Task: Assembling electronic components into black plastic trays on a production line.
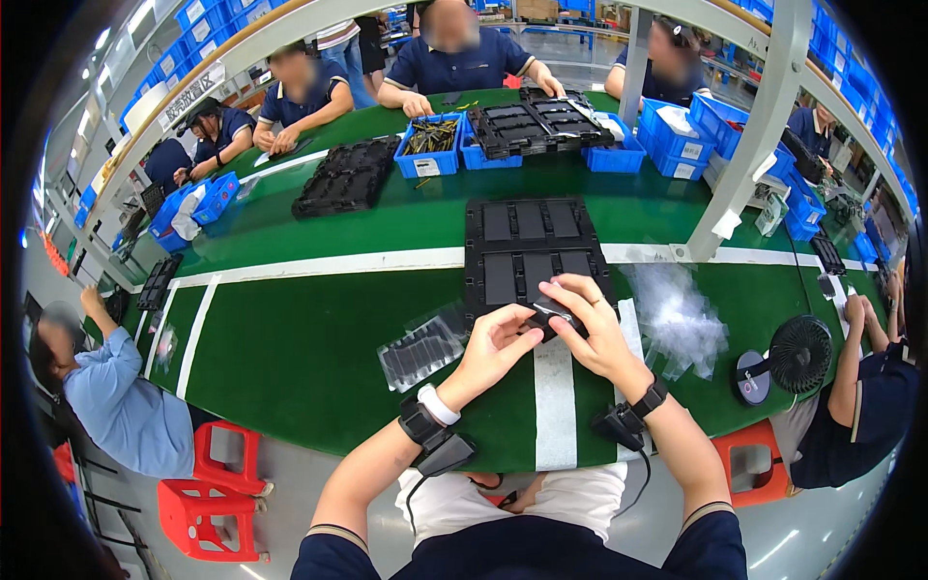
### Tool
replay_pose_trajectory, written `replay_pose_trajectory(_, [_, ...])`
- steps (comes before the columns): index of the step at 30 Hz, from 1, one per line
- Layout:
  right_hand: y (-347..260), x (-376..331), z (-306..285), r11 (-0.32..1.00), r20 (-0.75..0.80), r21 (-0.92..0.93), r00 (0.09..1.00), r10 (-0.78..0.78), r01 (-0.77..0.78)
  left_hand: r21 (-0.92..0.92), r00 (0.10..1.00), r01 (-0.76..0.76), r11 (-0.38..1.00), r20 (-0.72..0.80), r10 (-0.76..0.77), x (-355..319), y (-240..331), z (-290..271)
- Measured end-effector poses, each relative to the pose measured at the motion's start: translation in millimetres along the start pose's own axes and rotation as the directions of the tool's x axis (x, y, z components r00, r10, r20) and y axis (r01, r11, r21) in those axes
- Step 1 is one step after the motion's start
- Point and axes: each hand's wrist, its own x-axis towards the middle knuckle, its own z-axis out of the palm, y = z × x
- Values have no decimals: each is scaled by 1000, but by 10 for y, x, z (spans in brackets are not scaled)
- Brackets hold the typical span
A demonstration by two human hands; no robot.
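Both my hands meet over the near edge of a black compartment tray, which holds several flat dark rectangular pieces. Between them is a small dark flat piece with a shiny clear patch. My left hand pinches its left side with thumb and fingertips. Curled over its right side and top are the fingers of my right hand. The exact kind of the piece is hard to make out. Left of my left hand lies a clear sheet with dark strips. A heap of crumpled clear film lies to the right.
A small black fan stands on the right of the green table. Across the middle, stacked black trays and blue bins line the far side. A metal post rises at right. Co-workers sit around.
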Motion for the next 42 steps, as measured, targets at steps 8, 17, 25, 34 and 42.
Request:
replay_pose_trajectory(8, [46, -20, 10, 981, 0, 163, 995, 105, -103, 133, 990, -97, 986, -92, 110, 40, 5, 28])
replay_pose_trajectory(17, [46, 6, -4, 975, 36, 176, 991, 131, -135, 268, 997, -45, 962, -54, 62, 12, 16, 26])
replay_pose_trajectory(25, [687, 12, -845, 826, -469, -13, 733, 493, -564, 533, 903, 48, 845, 338, -264, -8, 121, 59])
replay_pose_trajectory(34, [656, 32, -478, 899, -232, -392, 967, 108, -195, 658, 926, -193, 727, 368, -87, -38, 140, 40])
replay_pose_trajectory(42, [277, 447, 125, 995, 335, -50, 938, 94, -82, 687, 904, -197, 699, 403, -141, -73, 144, 15])
